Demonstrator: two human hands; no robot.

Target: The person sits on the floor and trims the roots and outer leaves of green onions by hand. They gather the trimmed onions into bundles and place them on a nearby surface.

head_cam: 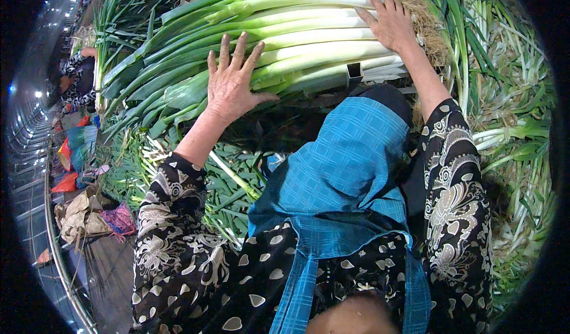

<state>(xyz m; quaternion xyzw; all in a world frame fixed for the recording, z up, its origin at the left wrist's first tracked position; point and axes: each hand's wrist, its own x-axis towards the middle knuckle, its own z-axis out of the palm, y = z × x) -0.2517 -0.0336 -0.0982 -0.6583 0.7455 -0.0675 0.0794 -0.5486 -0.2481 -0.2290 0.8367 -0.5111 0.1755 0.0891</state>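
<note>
Long leeks or large green onions (311, 35) lie side by side across the top of the view, white stalks to the right, dark green leaves to the left. My left hand (231, 78) lies over their green part near the lower edge, fingers spread. Near the root end, my right hand (392, 22) rests on the white stalks with its fingers apart. Brown fibrous roots (427, 31) fan out just right of that hand. A square metal tube end (355, 71) shows below the stalks. What supports the bundle is mostly hidden.
Loose leaves and stalks (516, 169) cover the ground at right, with more greens (227, 191) below my left hand. Colored bags (80, 149) and brown crumpled material (82, 216) lie at left. Another person (80, 78) is at the far left beside upright greens.
</note>
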